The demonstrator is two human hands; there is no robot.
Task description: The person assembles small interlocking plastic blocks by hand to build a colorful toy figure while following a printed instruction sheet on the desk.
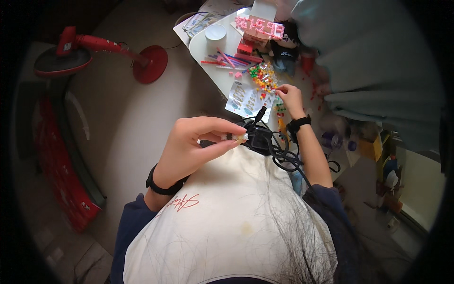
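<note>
Held in front of my chest, my left hand (194, 142) pinches a small piece built of tiny toy bricks (242, 137), whitish with some dark and yellowish parts. Out over the table, my right hand (291, 99) has its thumb and fingertips together at the edge of a pile of small loose toy bricks (263, 76). The pile is yellow, orange, green, red and clear. Whatever those fingertips hold is too small to make out. Beside the pile lies a printed instruction sheet (242, 98), with a few small bricks on its right side.
A black device (258, 140) with coiled cables lies at the near table edge. Behind are long coloured strips (227, 58), a white round container (215, 32), a pink brick-built piece (260, 27) and a doll (285, 42). A curtain (373, 85) hangs right; a red-based stand (150, 64) is left.
</note>
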